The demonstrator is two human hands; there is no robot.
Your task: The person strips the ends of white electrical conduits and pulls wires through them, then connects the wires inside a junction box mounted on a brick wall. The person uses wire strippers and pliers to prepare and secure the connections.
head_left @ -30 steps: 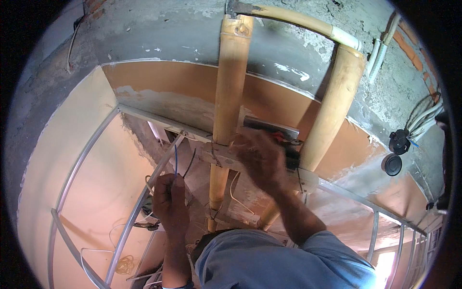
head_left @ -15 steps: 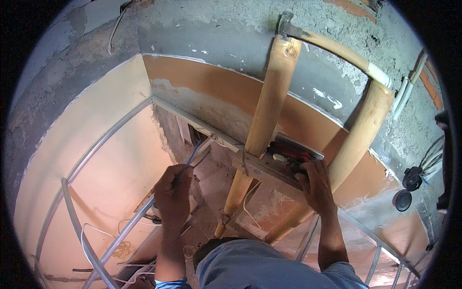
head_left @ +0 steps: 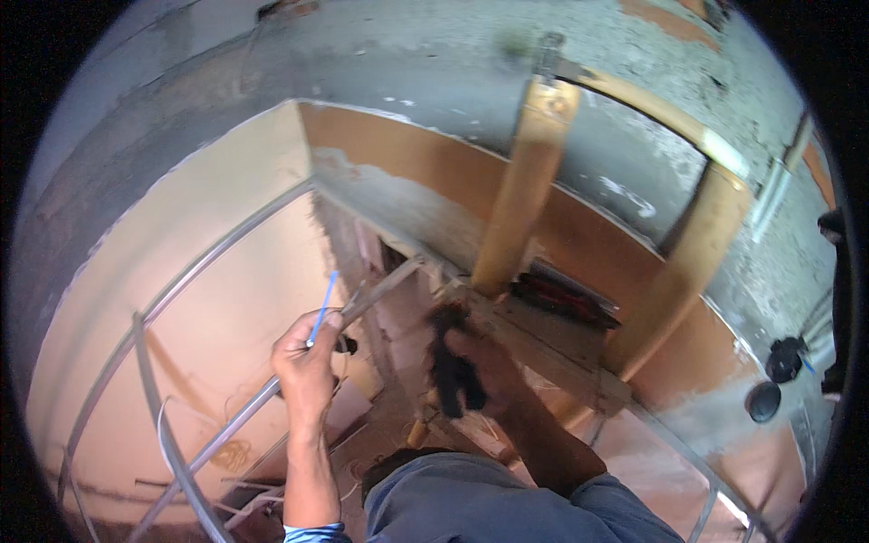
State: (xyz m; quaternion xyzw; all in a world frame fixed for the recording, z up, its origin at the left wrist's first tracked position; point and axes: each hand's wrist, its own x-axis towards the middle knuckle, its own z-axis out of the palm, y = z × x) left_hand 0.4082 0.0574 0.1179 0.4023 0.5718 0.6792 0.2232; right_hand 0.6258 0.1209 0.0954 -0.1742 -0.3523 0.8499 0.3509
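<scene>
My left hand is closed around a short blue wire, which sticks up past the fingers beside a grey metal profile. A small black piece shows at its fingertips. To the right, my right hand is closed on a black tool with two handles, apparently pliers; motion blurs both. That hand is in front of the bamboo ladder, near a wooden rung. Dark and red items lie on the ledge behind the rung.
Two thick bamboo rails rise ahead, with a hammer laid across their tops. Curved metal framing runs along the left wall. A black round box with cables hangs at the right. Below, loose wires are visible.
My right hand has left the ledge and moved left with the black tool in it. The left hand has turned and shifted slightly left and down with the blue wire. The whole view has shifted slightly.
</scene>
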